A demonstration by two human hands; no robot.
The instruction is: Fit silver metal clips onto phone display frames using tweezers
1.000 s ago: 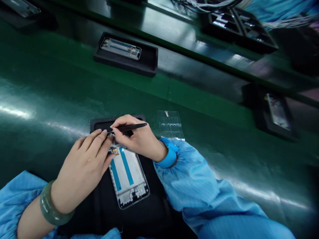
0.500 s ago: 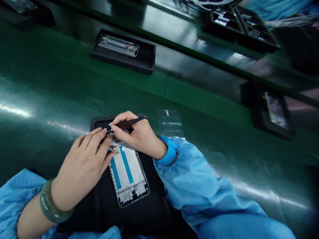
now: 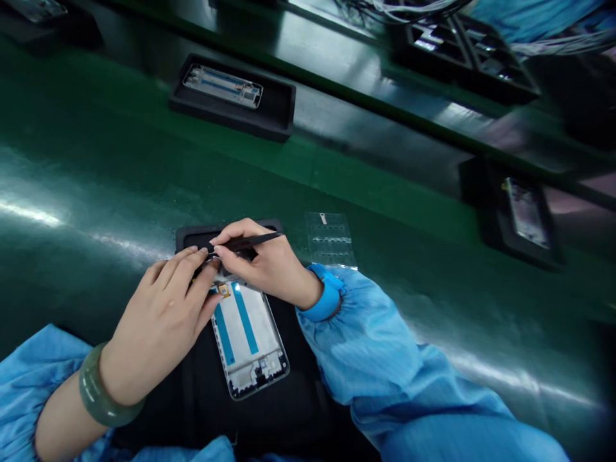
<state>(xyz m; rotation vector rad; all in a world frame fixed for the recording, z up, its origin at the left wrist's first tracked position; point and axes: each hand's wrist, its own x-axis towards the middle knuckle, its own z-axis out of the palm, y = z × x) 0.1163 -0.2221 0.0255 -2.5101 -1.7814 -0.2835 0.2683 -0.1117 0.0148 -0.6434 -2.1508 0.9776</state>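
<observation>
The phone frame (image 3: pixel 255 346) shows blue stripes on white.

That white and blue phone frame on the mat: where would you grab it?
Probably by its two long edges, near the end closest to the person, coming from that side. That end of the phone frame lies free; the far end sits under the left hand and tweezers. Being thin and flat, it suits a pinch at the rim.
</observation>
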